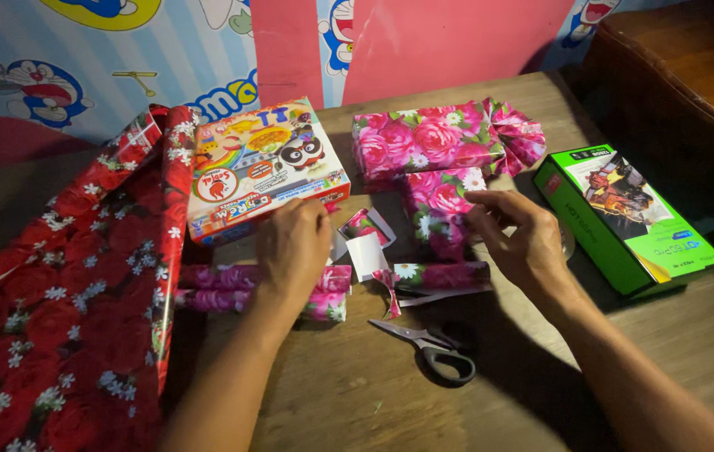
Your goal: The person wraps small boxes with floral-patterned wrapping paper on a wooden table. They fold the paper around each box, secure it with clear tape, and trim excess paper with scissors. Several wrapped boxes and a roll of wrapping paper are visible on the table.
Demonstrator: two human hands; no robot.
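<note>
My left hand (pixel 293 249) rests on the near edge of a colourful cartoon toy box (pixel 263 167) lying flat on the wooden table (pixel 348 393). My right hand (pixel 518 236) hovers over a small box wrapped in pink rose paper (pixel 440 209), fingers curled, thumb and forefinger pinched together; what they pinch is too small to see. Behind it lies a larger parcel in the same rose paper (pixel 432 138). Paper scraps (pixel 367 251) and rolled offcuts of rose paper (pixel 445 274) lie between my hands. Black-handled scissors (pixel 430 350) lie shut near the front.
A sheet of red flower-print wrapping paper (pixel 64 310) drapes over the table's left side. A green box (pixel 625 219) lies at the right. A roll of clear tape (pixel 566 243) shows behind my right hand. Cartoon-print wall and pink board stand behind.
</note>
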